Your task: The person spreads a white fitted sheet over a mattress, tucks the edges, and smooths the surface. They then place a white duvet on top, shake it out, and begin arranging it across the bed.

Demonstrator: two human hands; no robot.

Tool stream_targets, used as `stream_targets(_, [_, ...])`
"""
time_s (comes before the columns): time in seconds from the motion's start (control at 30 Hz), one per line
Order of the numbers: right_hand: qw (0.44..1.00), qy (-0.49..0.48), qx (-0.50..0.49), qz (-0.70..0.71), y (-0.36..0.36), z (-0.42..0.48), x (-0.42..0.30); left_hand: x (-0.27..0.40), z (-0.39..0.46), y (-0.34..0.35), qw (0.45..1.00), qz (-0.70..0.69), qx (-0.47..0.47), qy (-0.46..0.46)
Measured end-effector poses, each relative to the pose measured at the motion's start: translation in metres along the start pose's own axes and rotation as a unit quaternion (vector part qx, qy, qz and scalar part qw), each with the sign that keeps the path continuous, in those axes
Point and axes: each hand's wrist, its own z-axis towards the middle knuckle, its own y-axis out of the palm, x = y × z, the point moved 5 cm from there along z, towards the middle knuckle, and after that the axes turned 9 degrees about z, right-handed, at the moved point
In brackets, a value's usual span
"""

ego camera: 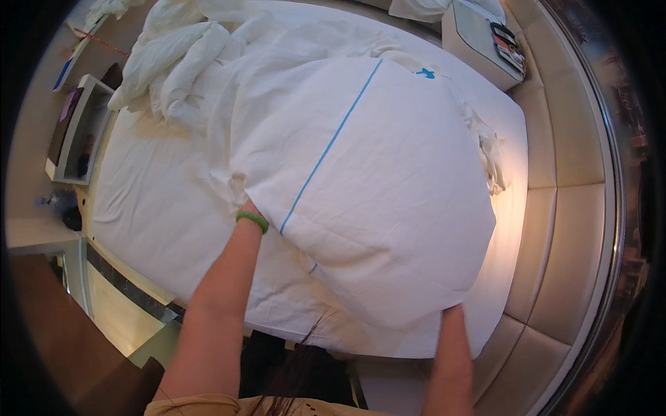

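Note:
A white cloth cover (385,171) with a blue stripe and a small blue mark near its far edge is spread over the bed before me. My left hand (251,206) reaches under the cover's near left edge; only the wrist shows, beside a green bangle (252,221). At the near right corner, the cloth also hides my right hand (452,311) past the wrist. The fingers of both hands are out of sight, so their grip cannot be made out. Below the cover lies a white bed sheet (151,171).
A crumpled white duvet (182,67) is heaped at the far left. The padded headboard (530,223) runs along the right, with a bedside cabinet (473,41) beyond the bed. An open drawer unit (86,130) and a clear plastic bottle (61,200) stand left of the bed.

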Motion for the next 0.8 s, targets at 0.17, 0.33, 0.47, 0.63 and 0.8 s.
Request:
stream_targets(0.17, [0.947,-0.314,-0.048,-0.036,0.037,-0.003,-0.297,0.171,0.003,0.074,0.992,0.046,-0.054,0.104])
stream_targets(0.33, [0.904,-0.426,0.001,-0.048,-0.012,-0.045,-0.456,0.361,-0.135,0.201,0.932,0.052,-0.095,0.345])
stream_targets(0.47, [0.887,-0.408,0.104,-0.189,-0.1,-0.055,-0.423,0.4,-0.197,0.178,0.874,0.131,-0.045,0.466])
stream_targets(0.63, [0.853,-0.271,0.231,-0.382,-0.22,-0.058,-0.313,0.301,-0.219,0.071,0.941,0.114,0.055,0.313])
stream_targets(0.8, [0.795,-0.12,0.283,-0.524,-0.254,-0.044,-0.183,0.193,-0.226,-0.075,0.861,0.385,0.196,0.268])
